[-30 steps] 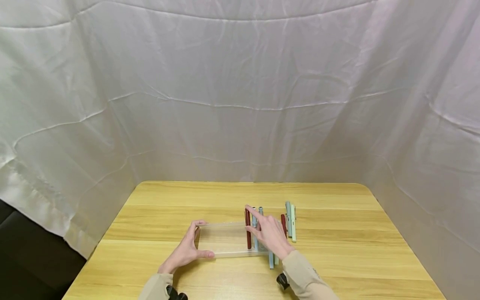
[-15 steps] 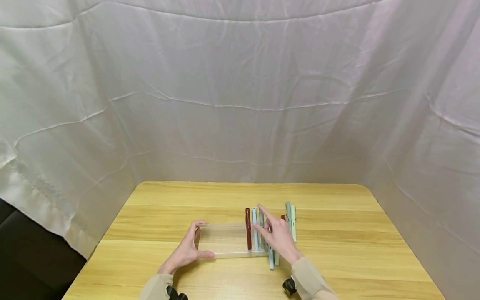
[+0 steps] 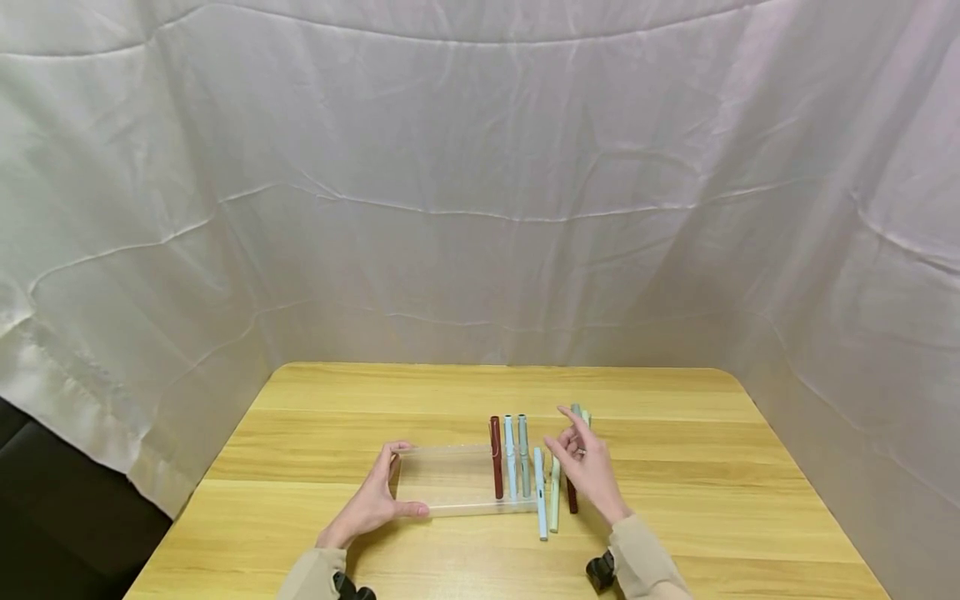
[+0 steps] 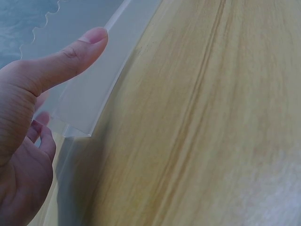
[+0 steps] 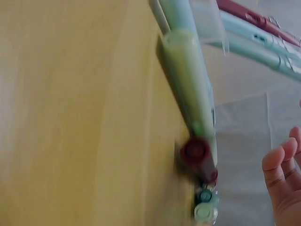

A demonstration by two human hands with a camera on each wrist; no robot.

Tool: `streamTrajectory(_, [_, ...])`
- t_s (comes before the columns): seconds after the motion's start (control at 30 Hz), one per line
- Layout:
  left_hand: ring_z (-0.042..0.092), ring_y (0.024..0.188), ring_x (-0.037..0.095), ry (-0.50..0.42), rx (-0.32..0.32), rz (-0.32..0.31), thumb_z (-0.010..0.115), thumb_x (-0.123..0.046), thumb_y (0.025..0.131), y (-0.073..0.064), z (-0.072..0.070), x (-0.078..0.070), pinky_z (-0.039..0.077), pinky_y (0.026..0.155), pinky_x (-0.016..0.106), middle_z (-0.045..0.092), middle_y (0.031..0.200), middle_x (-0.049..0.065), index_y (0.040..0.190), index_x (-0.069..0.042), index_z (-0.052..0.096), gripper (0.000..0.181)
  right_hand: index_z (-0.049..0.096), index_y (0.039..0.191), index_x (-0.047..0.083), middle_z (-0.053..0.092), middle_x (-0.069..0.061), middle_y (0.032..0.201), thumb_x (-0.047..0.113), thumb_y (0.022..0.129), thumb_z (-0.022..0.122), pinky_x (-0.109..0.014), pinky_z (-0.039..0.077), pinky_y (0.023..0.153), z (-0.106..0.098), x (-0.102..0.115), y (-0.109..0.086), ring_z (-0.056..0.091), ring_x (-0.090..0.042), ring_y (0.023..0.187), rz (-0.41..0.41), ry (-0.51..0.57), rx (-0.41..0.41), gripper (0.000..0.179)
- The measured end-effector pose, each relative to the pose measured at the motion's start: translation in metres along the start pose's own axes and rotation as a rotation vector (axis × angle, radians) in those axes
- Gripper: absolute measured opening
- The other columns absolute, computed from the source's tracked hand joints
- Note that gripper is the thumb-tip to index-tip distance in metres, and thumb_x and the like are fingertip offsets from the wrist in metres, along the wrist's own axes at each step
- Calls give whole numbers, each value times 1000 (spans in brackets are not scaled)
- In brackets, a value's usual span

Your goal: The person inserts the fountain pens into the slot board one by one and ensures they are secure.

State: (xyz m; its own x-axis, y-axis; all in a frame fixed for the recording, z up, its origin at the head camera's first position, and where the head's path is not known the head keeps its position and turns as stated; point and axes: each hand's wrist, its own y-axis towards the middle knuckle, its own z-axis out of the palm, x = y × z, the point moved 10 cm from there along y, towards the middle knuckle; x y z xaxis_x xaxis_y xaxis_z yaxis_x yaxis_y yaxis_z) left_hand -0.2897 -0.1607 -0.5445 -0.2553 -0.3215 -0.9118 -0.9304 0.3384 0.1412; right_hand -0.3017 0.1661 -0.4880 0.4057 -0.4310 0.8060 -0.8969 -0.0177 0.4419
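Note:
My left hand (image 3: 371,496) grips the left end of a clear plastic pen holder (image 3: 442,479), thumb over its front wall. In the left wrist view the holder's edge (image 4: 35,35) is scalloped. Across its right part lie a dark red pen (image 3: 496,458), a light blue pen (image 3: 510,458) and a grey-blue pen (image 3: 523,458), side by side. My right hand (image 3: 588,462) hovers above loose pens with nothing in its fingers, index finger extended. Beneath and beside it lie a light blue pen (image 3: 541,496), a pale green pen (image 3: 554,500) and a dark red pen (image 3: 572,497), partly hidden.
Behind the right hand, a grey-teal pen (image 3: 576,408) and another pale green pen (image 3: 587,417) lie on the wooden table (image 3: 712,483), mostly covered in the head view. A pale curtain (image 3: 480,275) hangs around the table's back and sides.
My right hand has moved right, from over the dark red pen on the holder to above the loose pens. The left hand and the holder have stayed in place.

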Motion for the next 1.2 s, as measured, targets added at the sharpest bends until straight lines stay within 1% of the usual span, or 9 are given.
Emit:
streamTrajectory(0.13, [21, 151, 47, 0, 1, -6, 94, -16, 64, 0, -1, 0, 11, 127, 56, 34, 153, 24, 140, 1, 34, 98, 52, 141, 3, 62, -10, 87, 9, 93, 71, -14, 47, 51, -10, -15, 1, 51, -2, 66, 80, 23, -18, 52])
streamTrajectory(0.23, [20, 152, 45, -9, 8, -14, 94, -16, 63, 0, 0, 0, 10, 127, 54, 34, 153, 24, 140, 0, 34, 99, 52, 141, 0, 62, -17, 92, 5, 95, 68, -15, 47, 50, -19, -12, 2, 54, -7, 68, 154, 36, -9, 49])
streamTrajectory(0.33, [21, 152, 44, -14, 7, -13, 94, -16, 62, 1, 0, 0, 11, 127, 51, 34, 153, 23, 141, 0, 34, 100, 50, 143, 1, 61, -19, 98, 5, 96, 65, -15, 51, 54, -24, -26, 2, 59, -13, 72, 217, 50, 9, 49])
streamTrajectory(0.47, [22, 152, 45, -5, -2, -7, 95, -15, 62, 1, 0, -1, 12, 127, 53, 35, 152, 23, 140, 1, 34, 100, 47, 145, 2, 60, -18, 103, 7, 96, 65, -17, 55, 58, -27, -57, 3, 64, -17, 76, 252, 50, 10, 52])
streamTrajectory(0.5, [22, 151, 46, 0, -4, -2, 95, -16, 62, 1, -1, -1, 12, 126, 54, 35, 152, 24, 140, 1, 34, 100, 46, 145, 1, 60, -19, 103, 7, 96, 66, -18, 57, 59, -29, -59, 3, 65, -18, 77, 257, 49, 11, 53])
streamTrajectory(0.63, [22, 152, 43, -6, -3, -17, 95, -15, 61, 0, 0, 1, 11, 127, 52, 34, 153, 23, 141, 1, 34, 101, 44, 147, 2, 59, -20, 110, 8, 97, 65, -20, 59, 63, -32, -69, 3, 66, -18, 82, 313, 42, 36, 55])
streamTrajectory(0.8, [22, 151, 46, -8, 3, 5, 94, -15, 63, 1, 1, -1, 10, 127, 54, 35, 152, 24, 141, 2, 34, 100, 42, 149, 5, 57, -23, 118, 9, 99, 63, -19, 56, 60, -34, -81, 3, 64, -13, 78, 379, 32, 68, 54])
streamTrajectory(0.97, [23, 151, 47, -6, 2, 19, 94, -15, 64, 1, 0, -1, 10, 126, 55, 36, 151, 24, 140, 2, 34, 98, 41, 150, 5, 56, -23, 118, 5, 99, 60, -21, 57, 56, -35, -90, 2, 62, -11, 72, 428, 46, 92, 55])
streamTrajectory(1.2, [21, 151, 47, -12, 3, 15, 94, -15, 64, 1, 0, -1, 9, 126, 55, 35, 152, 25, 140, 1, 34, 97, 39, 152, 5, 60, -16, 105, 5, 99, 60, -22, 58, 57, -34, -98, 2, 60, -12, 72, 470, 50, 115, 57])
